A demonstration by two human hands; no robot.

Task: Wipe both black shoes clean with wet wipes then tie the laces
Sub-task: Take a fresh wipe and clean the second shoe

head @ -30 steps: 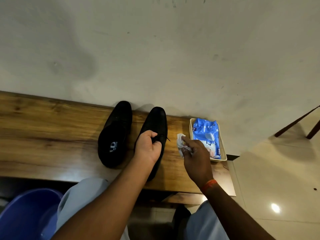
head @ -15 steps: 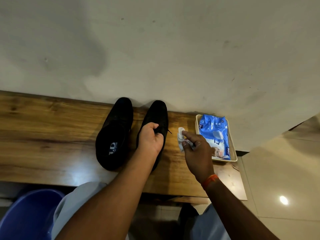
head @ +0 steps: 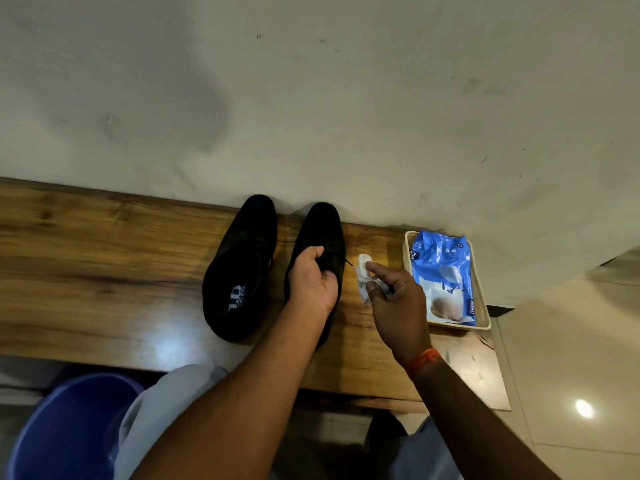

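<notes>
Two black shoes stand side by side on a wooden bench (head: 86, 271), toes toward the wall. The left shoe (head: 242, 265) shows its printed insole. My left hand (head: 313, 282) grips the right shoe (head: 323, 226) over its opening and laces. My right hand (head: 394, 299) holds a crumpled white wet wipe (head: 363, 271) just right of that shoe, apart from it. A thin lace end sticks out of the shoe toward the wipe.
A cream tray (head: 483, 317) with a blue wet-wipe pack (head: 440, 268) sits at the bench's right end, against the wall. A blue bucket (head: 69, 427) stands below the bench at lower left. Tiled floor lies to the right.
The camera view has shifted slightly. Both hands keep their holds; the right hand with the wipe stays beside the right shoe.
</notes>
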